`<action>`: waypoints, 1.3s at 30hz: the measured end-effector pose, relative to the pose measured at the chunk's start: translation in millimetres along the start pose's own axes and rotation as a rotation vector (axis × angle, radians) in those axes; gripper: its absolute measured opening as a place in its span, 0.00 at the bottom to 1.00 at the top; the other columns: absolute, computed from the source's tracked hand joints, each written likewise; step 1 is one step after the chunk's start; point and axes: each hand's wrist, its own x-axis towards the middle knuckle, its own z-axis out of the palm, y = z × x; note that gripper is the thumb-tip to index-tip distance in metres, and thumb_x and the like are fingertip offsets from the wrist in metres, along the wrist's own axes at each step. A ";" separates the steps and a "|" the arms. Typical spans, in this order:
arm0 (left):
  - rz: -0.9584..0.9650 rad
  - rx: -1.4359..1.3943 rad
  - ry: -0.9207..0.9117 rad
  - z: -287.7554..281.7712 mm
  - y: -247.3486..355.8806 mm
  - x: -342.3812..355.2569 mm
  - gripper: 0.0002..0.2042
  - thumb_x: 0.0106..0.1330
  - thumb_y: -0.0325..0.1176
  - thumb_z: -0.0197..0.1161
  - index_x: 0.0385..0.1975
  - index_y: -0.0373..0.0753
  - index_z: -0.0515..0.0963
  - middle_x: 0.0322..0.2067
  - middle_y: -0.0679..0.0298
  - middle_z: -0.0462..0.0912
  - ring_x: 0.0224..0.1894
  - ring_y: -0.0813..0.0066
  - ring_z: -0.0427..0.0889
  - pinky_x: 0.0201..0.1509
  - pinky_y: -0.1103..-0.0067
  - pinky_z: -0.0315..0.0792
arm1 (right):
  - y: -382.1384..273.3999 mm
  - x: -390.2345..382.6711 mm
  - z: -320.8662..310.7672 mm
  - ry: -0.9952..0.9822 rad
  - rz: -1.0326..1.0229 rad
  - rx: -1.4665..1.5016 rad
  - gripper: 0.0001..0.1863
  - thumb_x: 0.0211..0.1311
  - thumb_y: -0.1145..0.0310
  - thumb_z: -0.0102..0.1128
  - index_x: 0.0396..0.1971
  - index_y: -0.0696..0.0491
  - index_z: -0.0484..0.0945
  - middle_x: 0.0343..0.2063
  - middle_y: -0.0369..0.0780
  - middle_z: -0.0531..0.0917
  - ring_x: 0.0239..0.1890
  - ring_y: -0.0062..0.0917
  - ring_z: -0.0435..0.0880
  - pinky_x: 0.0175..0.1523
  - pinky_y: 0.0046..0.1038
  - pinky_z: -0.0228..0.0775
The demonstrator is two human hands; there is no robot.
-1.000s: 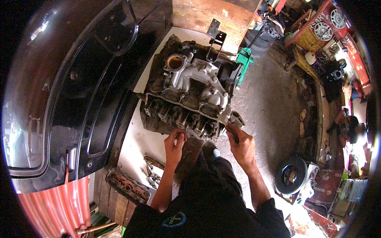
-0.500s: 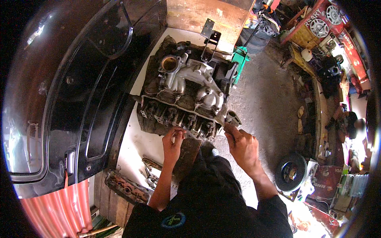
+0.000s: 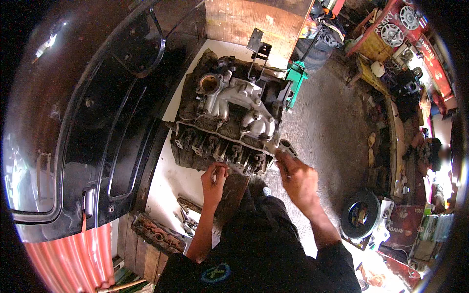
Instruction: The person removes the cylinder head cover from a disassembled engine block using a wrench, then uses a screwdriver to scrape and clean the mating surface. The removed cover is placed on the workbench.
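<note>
An engine stands in front of me, with a silvery intake manifold on top. Along its near side runs an exposed cylinder head with dark, greasy valve parts. My left hand is at the near edge of the head, fingers curled in a pinch; what they hold, if anything, is hidden. Over the head's right end, my right hand is closed and slightly blurred by motion, and I cannot make out what is in it. Just beyond its fingers is a metal outlet flange.
A black vehicle panel fills the left side. Lower left, a greasy valve cover lies near loose metal parts. A green jack-like tool is behind the engine. A tyre lies at right; another person is at far right.
My right hand has shifted slightly at the head's right end and is more blurred. The left hand has dropped a little toward me, still pinched. The whole view has shifted slightly.
</note>
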 end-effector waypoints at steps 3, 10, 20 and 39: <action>-0.029 -0.011 0.026 10.4 3.1 0.5 0.07 0.71 0.29 0.54 0.36 0.33 0.77 0.25 0.65 0.77 0.29 0.79 0.73 0.35 0.80 0.69 | -3.8 1.9 49.3 -0.076 0.008 -0.083 0.16 0.62 0.64 0.62 0.50 0.40 0.80 0.29 0.42 0.84 0.23 0.36 0.83 0.27 0.35 0.77; 0.003 0.048 -0.018 11.2 14.8 1.3 0.07 0.71 0.28 0.53 0.35 0.32 0.77 0.25 0.65 0.77 0.29 0.79 0.73 0.35 0.81 0.68 | 15.3 -13.6 -10.3 -0.179 0.145 -0.240 0.14 0.60 0.63 0.63 0.47 0.40 0.82 0.25 0.41 0.84 0.25 0.36 0.85 0.29 0.36 0.77; -0.067 0.001 0.015 16.4 11.1 -8.5 0.06 0.70 0.28 0.54 0.34 0.33 0.77 0.26 0.65 0.78 0.30 0.79 0.75 0.36 0.80 0.71 | 43.2 -25.9 30.7 0.007 0.090 0.192 0.14 0.60 0.68 0.64 0.48 0.47 0.81 0.32 0.42 0.85 0.31 0.34 0.87 0.35 0.31 0.79; -0.052 0.027 0.006 34.7 11.2 -0.7 0.06 0.70 0.28 0.55 0.35 0.34 0.77 0.25 0.66 0.77 0.28 0.81 0.73 0.33 0.81 0.68 | 35.2 -45.3 32.1 -0.088 0.364 0.461 0.11 0.65 0.71 0.59 0.46 0.56 0.78 0.32 0.48 0.86 0.36 0.26 0.88 0.35 0.28 0.77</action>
